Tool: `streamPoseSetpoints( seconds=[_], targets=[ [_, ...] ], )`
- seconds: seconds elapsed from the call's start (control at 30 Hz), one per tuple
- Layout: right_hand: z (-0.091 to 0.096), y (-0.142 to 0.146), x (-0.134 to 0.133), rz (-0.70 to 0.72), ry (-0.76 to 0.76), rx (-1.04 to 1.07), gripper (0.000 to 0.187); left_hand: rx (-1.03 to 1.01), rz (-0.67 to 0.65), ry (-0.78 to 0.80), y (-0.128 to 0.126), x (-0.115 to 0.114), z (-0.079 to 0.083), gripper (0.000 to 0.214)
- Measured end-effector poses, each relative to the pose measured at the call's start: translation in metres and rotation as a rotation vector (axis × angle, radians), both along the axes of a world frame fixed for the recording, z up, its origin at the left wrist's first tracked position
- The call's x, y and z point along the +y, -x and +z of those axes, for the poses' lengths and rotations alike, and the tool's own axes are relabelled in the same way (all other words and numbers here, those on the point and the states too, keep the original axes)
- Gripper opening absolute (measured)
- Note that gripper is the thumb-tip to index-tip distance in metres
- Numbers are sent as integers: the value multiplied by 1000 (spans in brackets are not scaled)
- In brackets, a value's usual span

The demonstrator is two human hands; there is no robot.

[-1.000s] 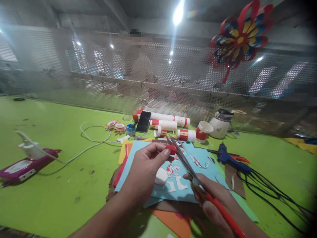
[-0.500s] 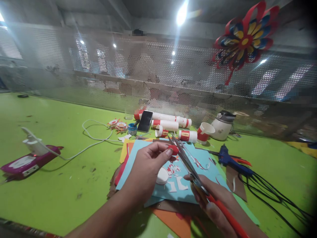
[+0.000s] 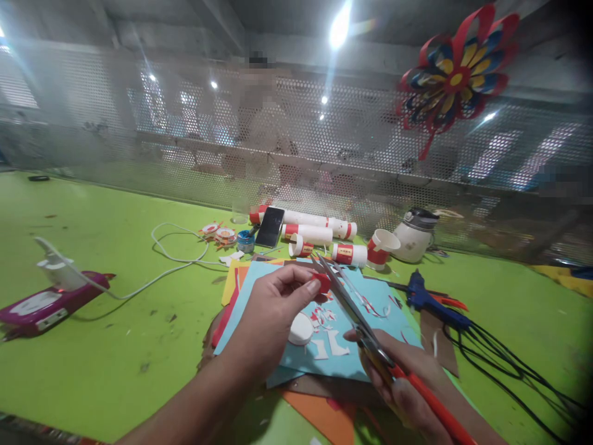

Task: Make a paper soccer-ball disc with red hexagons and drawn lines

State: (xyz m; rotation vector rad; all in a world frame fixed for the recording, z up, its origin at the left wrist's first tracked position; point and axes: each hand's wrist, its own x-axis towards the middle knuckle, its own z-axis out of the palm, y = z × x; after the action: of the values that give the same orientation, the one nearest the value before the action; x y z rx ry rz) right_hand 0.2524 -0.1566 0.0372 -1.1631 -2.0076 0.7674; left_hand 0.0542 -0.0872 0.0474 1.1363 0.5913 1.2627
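Note:
Between the thumb and fingers of my left hand is a small red paper piece. My right hand grips scissors with red-orange handles. Their blades point up and away, right beside the red piece; whether they touch it I cannot tell. Below both hands lies light blue paper on a stack of coloured sheets. On it are a white disc, white cut-out shapes and red and white scraps.
Behind the papers lie paper-cup rolls, a phone, a blue paint jar and a white jug. A blue glue gun with black cable is at right. A purple power strip sits left. A mesh screen stands behind.
The view has shifted very slightly. The red piece has turned a little in my left hand; the scissors stay beside it in my right hand.

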Motion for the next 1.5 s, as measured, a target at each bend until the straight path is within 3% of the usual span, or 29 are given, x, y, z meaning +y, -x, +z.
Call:
streamPoseSetpoints(
  seconds=[0.27,0.57,1.07,1.27,1.5],
  targets=[
    [-2,-4,-6,-108,-70,-116,52,18,14,-9,1,0,-2,8],
    [2,4,-2,-47,-84,-70,58,45,17,-18,1,1,0,12],
    [-1,4,-3,-89,-75,-51,56,33,-3,-32,2,2,-1,9],
    [-1,4,1,-14,-83,-19,57,59,-2,-29,2,0,-1,13],
    [-7,-3,-3,-70,-43,-44,55,39,-11,-20,2,0,0,9]
  ],
)
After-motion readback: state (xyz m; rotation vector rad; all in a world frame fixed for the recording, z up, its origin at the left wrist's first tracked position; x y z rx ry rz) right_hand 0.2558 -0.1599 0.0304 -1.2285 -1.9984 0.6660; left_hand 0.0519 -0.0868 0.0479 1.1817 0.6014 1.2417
